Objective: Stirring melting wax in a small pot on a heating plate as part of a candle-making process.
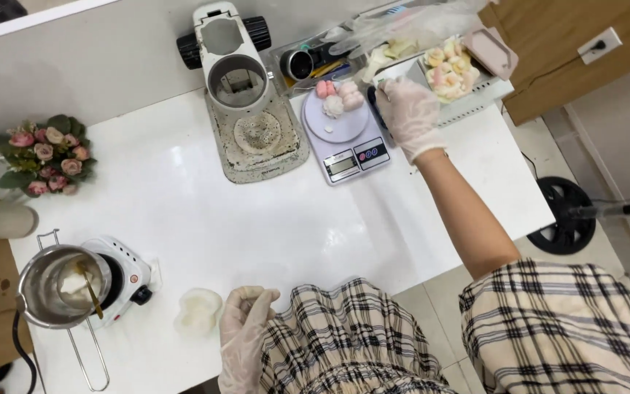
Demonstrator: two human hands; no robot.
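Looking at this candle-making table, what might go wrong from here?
The right hand reaches past the kitchen scale, whose plate holds pink and white pieces near its far edge; a brush of the glove might knock them off or disturb the reading. The metal pot sits on a small hotplate close to the table's front edge, its long wire handle sticking out near the left hand; a bump could tip it.

White worktable in a pale-tiled room

A glossy white rectangular table (205,211) is catching soft overhead light, a white partition wall (103,51) is standing behind it, a brown wooden panel (570,51) carrying a white wall socket (598,45) is rising beside pale floor tiles (621,131).
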